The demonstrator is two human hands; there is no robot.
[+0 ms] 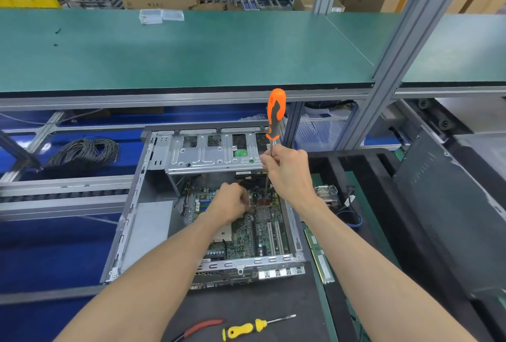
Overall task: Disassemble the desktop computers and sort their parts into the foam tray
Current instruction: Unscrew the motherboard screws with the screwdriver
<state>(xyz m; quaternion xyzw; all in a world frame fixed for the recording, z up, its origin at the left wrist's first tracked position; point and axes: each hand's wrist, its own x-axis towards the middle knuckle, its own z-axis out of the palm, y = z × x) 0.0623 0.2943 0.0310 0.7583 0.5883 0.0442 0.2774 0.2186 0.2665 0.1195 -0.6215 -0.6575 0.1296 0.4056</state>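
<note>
Teardown midway: case point(137, 232) opened, motherboard point(262, 232) still mounted, heatsink point(325, 193) and RAM stick point(319, 256) already out, right hand point(287, 172) gripping orange screwdriver point(275, 114), left hand point(232, 203) pinching something small, unclear.

right hand point(287, 169) grips orange screwdriver point(276, 111) over motherboard point(262, 229); left hand point(232, 202) on it.
</note>
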